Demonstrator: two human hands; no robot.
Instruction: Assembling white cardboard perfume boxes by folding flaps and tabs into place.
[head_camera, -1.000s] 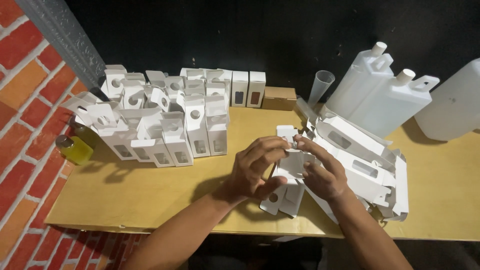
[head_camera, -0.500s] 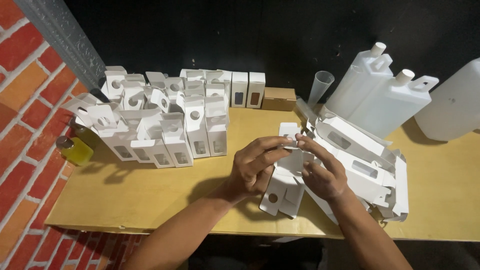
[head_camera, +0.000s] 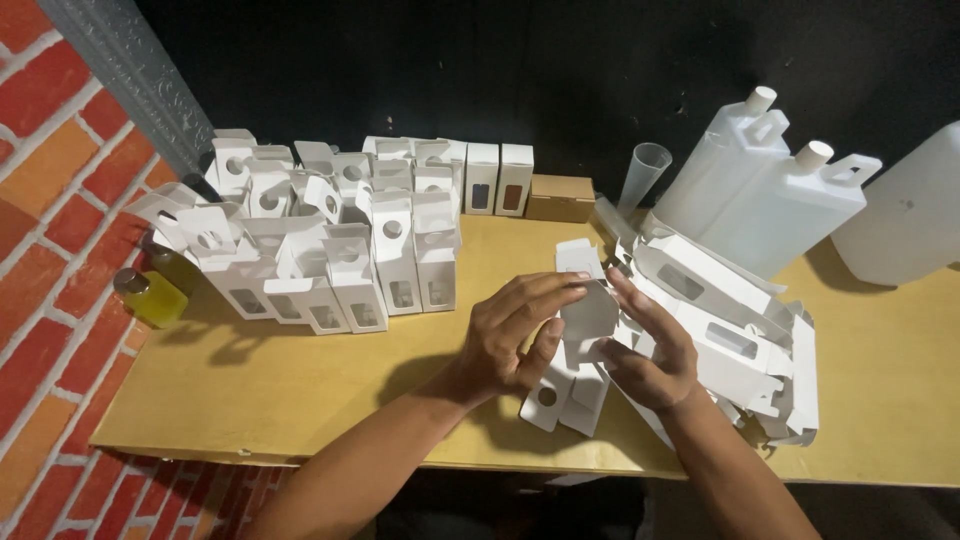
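Left hand: your left hand (head_camera: 510, 340) is curling around the near side of a white card box blank (head_camera: 588, 312), fingers stretched across its top edge, thumb pressing from below.
Right hand: your right hand (head_camera: 648, 345) is cupping the same blank from the other side, fingers half bent against the thin card.
Grip: both hands are closing on the one blank, pinching it between them.
Box blank: it is sitting just above the table (head_camera: 300, 380), over its middle, partly folded into a small squarish tube with a tab sticking up and a flap with a round hole hanging below.
Flat stack: matte white die-cut blanks (head_camera: 740, 330) with window cut-outs are lying fanned just to your right, touching your right hand.
Finished boxes: upright white cartons (head_camera: 390, 255) with hang-hole tabs are crowding the far left of the table.
Surface: smooth tan board, standing against a red brick wall (head_camera: 50, 200).
Jugs: two translucent plastic jugs (head_camera: 780, 195) are leaning at the back right.
Small bottle: a yellow-filled bottle (head_camera: 150, 297) is lying by the bricks.
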